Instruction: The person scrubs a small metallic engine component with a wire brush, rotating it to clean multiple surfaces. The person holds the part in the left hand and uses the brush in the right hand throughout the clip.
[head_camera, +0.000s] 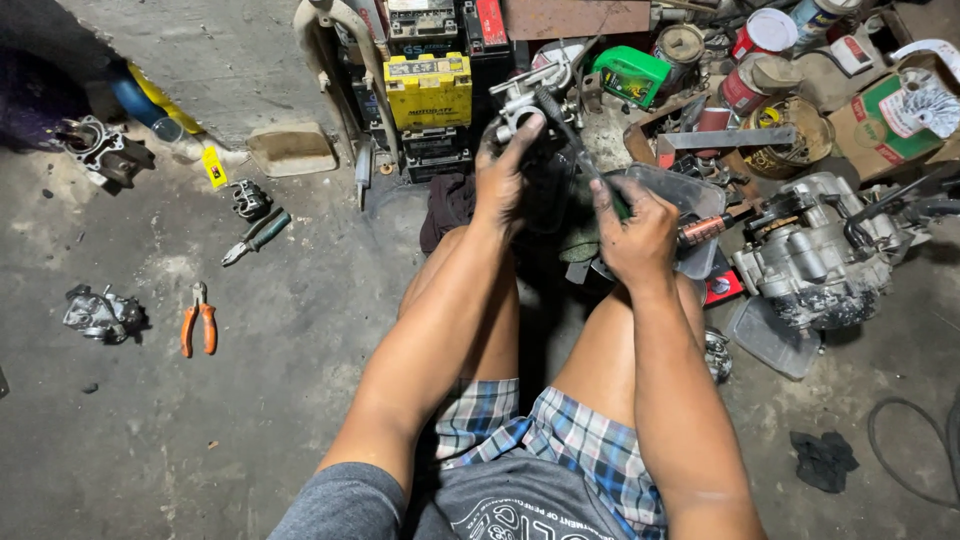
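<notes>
I sit on a concrete floor with my knees up. My left hand (503, 172) is closed around a small grey metal carburetor (528, 96), held up in front of me. My right hand (634, 232) grips a screwdriver (572, 143) with a green handle; its dark shaft slants up and left, and the tip meets the carburetor just above my left fingers. Both hands are smeared with grease. Below the hands sits a dark plastic tray (686, 195), partly hidden by my right hand.
An engine block (812, 256) lies right of my knee. A yellow battery (428, 88), a green can (630, 72) and tins stand behind. Orange-handled pliers (198, 320), green-handled pliers (256, 236) and metal parts (100, 314) lie on the floor to the left. A black rag (824, 458) lies lower right.
</notes>
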